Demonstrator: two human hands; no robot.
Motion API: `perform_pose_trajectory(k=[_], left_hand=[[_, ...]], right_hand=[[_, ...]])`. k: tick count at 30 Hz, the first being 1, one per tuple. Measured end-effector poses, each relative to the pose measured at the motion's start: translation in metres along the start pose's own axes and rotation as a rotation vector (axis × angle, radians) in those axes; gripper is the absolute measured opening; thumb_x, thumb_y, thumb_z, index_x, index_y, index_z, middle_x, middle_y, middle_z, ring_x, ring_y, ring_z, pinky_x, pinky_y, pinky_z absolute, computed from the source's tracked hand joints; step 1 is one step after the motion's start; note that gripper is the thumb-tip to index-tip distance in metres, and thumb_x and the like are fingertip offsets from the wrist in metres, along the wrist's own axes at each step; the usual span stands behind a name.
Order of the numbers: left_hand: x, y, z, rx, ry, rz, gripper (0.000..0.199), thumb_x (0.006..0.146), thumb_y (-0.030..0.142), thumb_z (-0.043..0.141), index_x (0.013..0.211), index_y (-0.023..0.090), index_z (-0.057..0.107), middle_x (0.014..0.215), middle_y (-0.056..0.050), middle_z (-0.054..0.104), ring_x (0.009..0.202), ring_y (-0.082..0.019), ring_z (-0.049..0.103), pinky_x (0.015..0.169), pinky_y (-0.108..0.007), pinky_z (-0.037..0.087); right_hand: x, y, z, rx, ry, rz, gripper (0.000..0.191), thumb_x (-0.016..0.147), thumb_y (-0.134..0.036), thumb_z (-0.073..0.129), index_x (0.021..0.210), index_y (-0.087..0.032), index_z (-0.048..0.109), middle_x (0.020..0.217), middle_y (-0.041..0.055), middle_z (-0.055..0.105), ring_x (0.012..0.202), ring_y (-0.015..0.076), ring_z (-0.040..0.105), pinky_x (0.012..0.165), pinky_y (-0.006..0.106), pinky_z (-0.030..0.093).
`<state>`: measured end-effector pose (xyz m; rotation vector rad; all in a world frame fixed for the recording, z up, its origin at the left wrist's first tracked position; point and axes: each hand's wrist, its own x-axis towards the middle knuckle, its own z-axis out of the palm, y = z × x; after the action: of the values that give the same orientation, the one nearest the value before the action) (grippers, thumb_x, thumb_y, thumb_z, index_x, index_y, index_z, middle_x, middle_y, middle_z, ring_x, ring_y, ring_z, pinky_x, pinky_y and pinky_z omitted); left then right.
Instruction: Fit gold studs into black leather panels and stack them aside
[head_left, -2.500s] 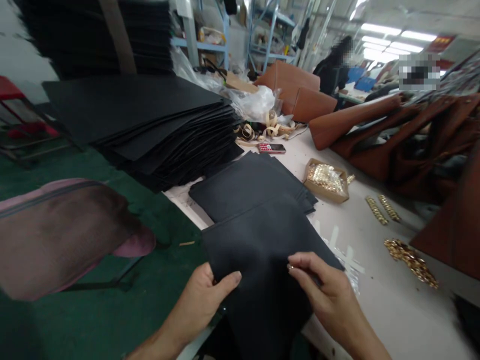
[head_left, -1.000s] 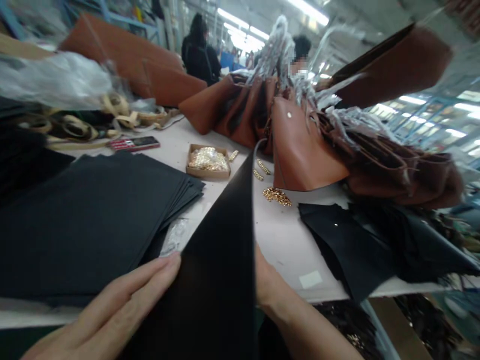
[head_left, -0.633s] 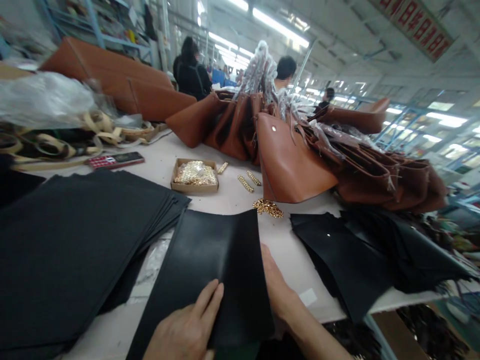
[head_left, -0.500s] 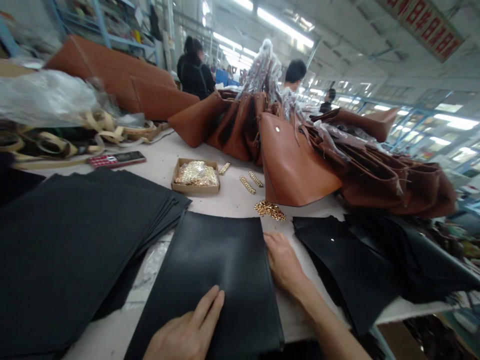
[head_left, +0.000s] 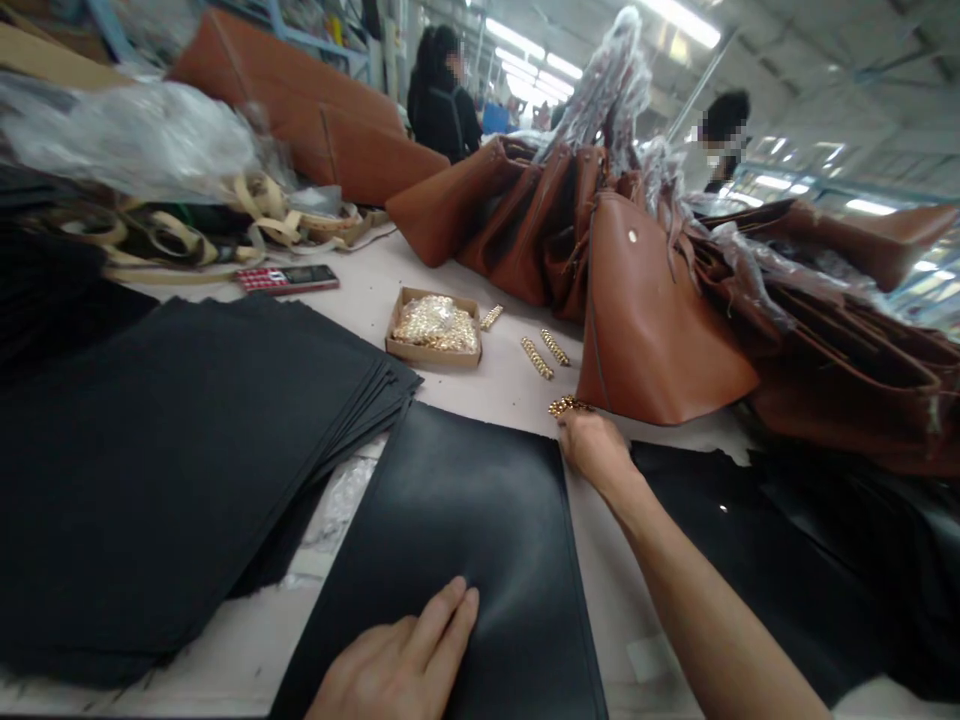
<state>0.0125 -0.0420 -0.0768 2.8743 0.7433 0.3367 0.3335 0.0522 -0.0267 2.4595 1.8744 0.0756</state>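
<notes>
My left hand (head_left: 401,655) lies flat on a black leather panel (head_left: 480,510), its visible fingers stretched out side by side and pressing its surface. The panel lies squarely in front of me and looks like the top of a small stack. Beyond its far right corner, my right hand (head_left: 596,445) has its fingers curled down against a loose heap of small gold metal pieces (head_left: 568,404). The fingertips are hidden, so whatever they pinch does not show. Two rows of gold pieces (head_left: 537,358) lie just past the heap.
A cardboard box (head_left: 433,353) holds bagged gold pieces. Black sheets (head_left: 172,470) are stacked at left, and more black panels (head_left: 757,540) lie at right. Brown leather bags (head_left: 660,320) with wrapped handles stand behind. A red-checked phone (head_left: 289,279) lies back left. People (head_left: 446,105) are farther off.
My right hand has moved from the panel's right edge forward to the gold heap, covering part of it. My left hand stays on the panel. The view has shifted, moving the scene rightward.
</notes>
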Motion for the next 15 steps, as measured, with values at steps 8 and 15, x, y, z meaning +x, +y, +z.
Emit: perform_pose_trajectory(k=[8, 15], left_hand=[[0.009, 0.010, -0.023, -0.161, -0.240, -0.051, 0.076, 0.079, 0.030, 0.063, 0.146, 0.008, 0.036, 0.149, -0.018, 0.046, 0.105, -0.031, 0.064, 0.084, -0.046, 0.058], [0.006, 0.013, -0.026, -0.148, -0.132, -0.026, 0.069, 0.083, 0.037, 0.066, 0.140, 0.007, 0.043, 0.141, -0.018, 0.054, 0.097, -0.029, 0.064, 0.079, -0.044, 0.058]], right_hand=[[0.017, 0.008, 0.002, 0.101, -0.031, 0.071, 0.029, 0.086, -0.015, 0.053, 0.106, -0.015, 0.074, 0.098, 0.0168, 0.075, 0.096, 0.0272, 0.071, 0.087, 0.033, 0.050], [-0.042, -0.005, -0.003, 0.434, -0.086, 0.012, 0.029, 0.090, -0.033, 0.056, 0.107, -0.015, 0.071, 0.091, 0.0085, 0.075, 0.080, 0.0203, 0.070, 0.074, 0.029, 0.055]])
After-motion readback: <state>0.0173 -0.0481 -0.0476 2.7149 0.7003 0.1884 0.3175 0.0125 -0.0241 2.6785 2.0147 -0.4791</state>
